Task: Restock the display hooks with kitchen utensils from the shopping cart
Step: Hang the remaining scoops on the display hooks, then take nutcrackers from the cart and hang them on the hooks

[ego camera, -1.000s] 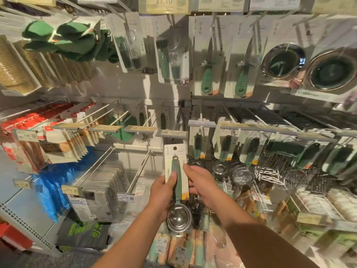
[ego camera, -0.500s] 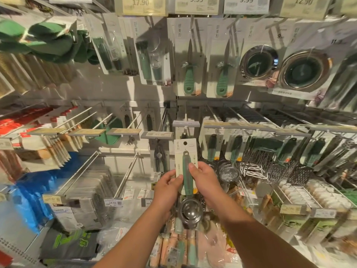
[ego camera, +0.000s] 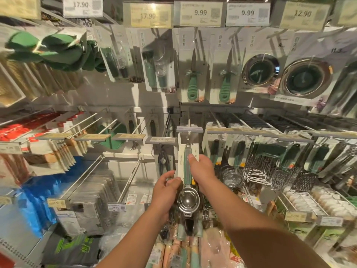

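Both hands grasping one carded scoop (ego camera: 187, 171): right hand (ego camera: 202, 169) pinching the green handle and card, left hand (ego camera: 166, 188) gripping the card's lower left edge. Card top right under a hook's price tag (ego camera: 189, 129), mid-rack.

My single head view, facing forward at the hook wall (ego camera: 123, 105), close, forearms entering from below.

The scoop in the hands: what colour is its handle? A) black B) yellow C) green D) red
C: the scoop held by the left hand and the right hand has a green handle running up its white card, with a shiny metal bowl below.
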Action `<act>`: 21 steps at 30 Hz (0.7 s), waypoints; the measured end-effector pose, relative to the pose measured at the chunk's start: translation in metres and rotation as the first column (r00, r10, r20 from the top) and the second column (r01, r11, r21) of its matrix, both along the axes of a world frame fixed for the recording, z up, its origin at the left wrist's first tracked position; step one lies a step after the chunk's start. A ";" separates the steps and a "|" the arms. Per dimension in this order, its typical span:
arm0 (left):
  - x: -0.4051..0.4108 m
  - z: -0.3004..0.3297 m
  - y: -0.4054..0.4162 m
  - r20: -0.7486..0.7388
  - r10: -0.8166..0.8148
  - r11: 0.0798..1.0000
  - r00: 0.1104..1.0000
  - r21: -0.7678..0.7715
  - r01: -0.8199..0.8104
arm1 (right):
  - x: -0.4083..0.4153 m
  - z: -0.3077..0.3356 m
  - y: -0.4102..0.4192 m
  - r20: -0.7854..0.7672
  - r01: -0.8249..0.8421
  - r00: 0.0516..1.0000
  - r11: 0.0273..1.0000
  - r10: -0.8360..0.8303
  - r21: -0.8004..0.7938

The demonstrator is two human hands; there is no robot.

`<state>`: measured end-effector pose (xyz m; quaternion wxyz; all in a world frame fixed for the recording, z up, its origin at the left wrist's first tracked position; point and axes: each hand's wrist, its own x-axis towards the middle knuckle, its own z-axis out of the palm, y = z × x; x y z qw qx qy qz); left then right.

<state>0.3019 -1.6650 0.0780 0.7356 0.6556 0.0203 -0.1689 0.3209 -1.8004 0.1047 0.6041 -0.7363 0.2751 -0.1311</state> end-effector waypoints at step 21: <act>-0.017 -0.034 0.003 -0.099 -0.272 0.913 0.957 0.289 0.290 | -0.109 -0.073 -0.025 -0.163 0.260 0.957 0.959 -0.241 0.108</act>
